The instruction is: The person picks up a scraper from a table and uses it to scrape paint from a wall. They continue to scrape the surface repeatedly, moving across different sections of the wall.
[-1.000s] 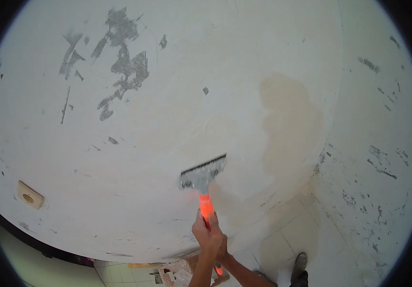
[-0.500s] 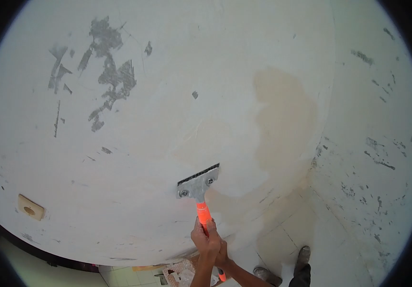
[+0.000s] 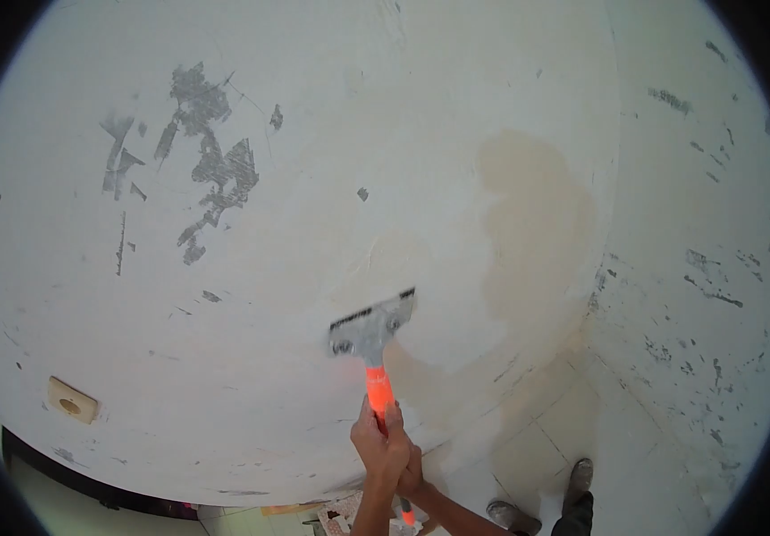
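A wide-bladed wall scraper with a grey metal head and bright orange handle is held with its blade at the pale wall. My left hand is closed around the handle below the head. Lower down, my right hand is closed on the same handle, partly hidden behind the left hand and forearm. The handle's end pokes out beneath both hands. Just above the blade is a thin scratch in the wall surface, and the scraper head is slightly blurred.
Grey bare patches mark the wall at upper left; a damp beige stain spreads at right. A wall socket sits low on the left. Two shoes stand on the tiled floor. Rubble-like debris lies at the wall's foot.
The scraper and both hands have moved slightly up along the wall. The whole view has also shifted a little, with the wall marks at left now lower and further right.
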Available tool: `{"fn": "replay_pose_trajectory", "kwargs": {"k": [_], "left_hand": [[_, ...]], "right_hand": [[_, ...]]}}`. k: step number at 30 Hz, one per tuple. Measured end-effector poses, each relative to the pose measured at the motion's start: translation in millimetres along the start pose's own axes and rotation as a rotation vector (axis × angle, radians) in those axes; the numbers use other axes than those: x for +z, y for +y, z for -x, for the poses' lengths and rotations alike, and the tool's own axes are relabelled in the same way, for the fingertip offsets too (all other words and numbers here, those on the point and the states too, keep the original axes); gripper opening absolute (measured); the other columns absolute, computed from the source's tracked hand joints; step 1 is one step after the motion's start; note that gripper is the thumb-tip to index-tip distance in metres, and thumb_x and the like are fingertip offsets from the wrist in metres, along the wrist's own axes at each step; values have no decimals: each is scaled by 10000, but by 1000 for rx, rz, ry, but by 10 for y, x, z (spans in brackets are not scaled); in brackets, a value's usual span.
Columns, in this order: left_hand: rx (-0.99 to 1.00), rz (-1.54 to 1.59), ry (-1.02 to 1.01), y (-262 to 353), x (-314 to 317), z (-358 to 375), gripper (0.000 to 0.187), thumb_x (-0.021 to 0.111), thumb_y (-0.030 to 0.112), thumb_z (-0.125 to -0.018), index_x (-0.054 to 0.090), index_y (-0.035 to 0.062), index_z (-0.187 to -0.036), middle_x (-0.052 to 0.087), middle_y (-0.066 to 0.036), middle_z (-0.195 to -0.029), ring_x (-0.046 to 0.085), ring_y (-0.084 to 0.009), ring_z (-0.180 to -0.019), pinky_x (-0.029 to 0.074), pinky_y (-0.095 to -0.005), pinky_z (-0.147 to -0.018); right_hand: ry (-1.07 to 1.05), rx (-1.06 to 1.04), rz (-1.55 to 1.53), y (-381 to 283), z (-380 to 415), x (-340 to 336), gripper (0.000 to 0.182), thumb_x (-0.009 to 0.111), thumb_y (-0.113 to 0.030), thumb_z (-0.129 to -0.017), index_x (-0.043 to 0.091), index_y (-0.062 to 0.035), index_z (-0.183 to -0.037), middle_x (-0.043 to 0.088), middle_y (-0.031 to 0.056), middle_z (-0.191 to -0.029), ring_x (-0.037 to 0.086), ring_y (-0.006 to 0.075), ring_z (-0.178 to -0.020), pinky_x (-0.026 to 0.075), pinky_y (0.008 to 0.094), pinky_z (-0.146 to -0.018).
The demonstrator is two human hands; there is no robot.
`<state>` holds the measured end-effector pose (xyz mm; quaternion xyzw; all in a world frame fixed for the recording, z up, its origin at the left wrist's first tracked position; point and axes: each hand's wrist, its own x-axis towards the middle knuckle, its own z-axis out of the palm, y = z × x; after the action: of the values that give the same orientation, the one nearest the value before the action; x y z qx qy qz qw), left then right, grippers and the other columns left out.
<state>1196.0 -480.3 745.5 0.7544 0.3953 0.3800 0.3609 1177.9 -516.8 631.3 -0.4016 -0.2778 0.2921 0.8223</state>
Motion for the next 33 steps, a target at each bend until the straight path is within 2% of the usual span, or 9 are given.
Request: {"fn": "replay_pose_trajectory", "kwargs": {"k": [3,10,13,15,20,24,28,31,33], "left_hand": [[91,16,-9,262,22,-250,200,572,205,-968,592,8,-941,538,-44,-660,487,-117,-570,410,-277,-540],[0,41,2,36,-59,28,211,561,211,-976,591,5,-942,544,-30,-667,479,-99,-583,405,-272,-541],[-47,40,-13,164,-87,-6,225,555,220,-983,590,0,-946,551,-18,-683,488,-87,-604,405,-265,-545],[79,76,-21,362,-51,-198,259,513,243,-1020,555,21,-893,534,2,-722,460,-60,-624,367,-230,-557],[-17,98,-1,221,-96,-14,269,513,252,-1019,548,21,-885,523,6,-719,449,-59,-625,362,-230,-558],[-17,53,-13,231,-151,-51,242,563,240,-988,584,5,-932,541,-25,-665,480,-100,-584,399,-272,-536],[15,32,-27,454,-139,-216,238,509,216,-1008,545,15,-886,517,6,-725,439,-67,-633,360,-233,-559],[28,-17,6,190,-190,-74,262,575,273,-977,591,15,-938,531,-42,-640,476,-120,-557,400,-294,-532],[-10,-15,3,190,-206,9,277,571,285,-979,587,13,-928,516,-50,-629,455,-143,-540,391,-310,-526]], "right_hand": [[-23,-3,-60,-22,-217,67,583,568,-231,-957,406,28,-1453,654,196,-1237,651,214,-1095,498,331,-913],[23,6,115,-165,96,78,598,565,-257,-958,397,7,-1467,695,189,-1123,695,219,-988,526,329,-803],[17,-27,85,-190,-21,84,604,556,-251,-964,380,2,-1483,683,204,-1157,697,243,-1027,527,333,-832],[-11,-36,86,-313,-251,90,604,545,-241,-971,365,-1,-1494,673,213,-1181,693,255,-1050,526,337,-851],[-9,-178,135,-306,-121,128,607,521,-217,-984,325,-8,-1519,656,231,-1225,684,279,-1091,521,349,-893],[-4,-17,110,-412,-71,157,609,538,-229,-983,337,-3,-1512,634,221,-1278,665,269,-1128,514,353,-911],[-97,80,-32,-173,-157,184,560,536,-229,-987,396,4,-1476,621,198,-1311,639,249,-1170,502,351,-948],[71,-5,11,-248,11,321,526,542,-228,-983,433,5,-1442,665,181,-1226,667,240,-1092,515,339,-903],[63,9,20,-258,47,301,526,550,-224,-979,437,8,-1437,672,176,-1213,669,237,-1079,516,335,-894]]}}
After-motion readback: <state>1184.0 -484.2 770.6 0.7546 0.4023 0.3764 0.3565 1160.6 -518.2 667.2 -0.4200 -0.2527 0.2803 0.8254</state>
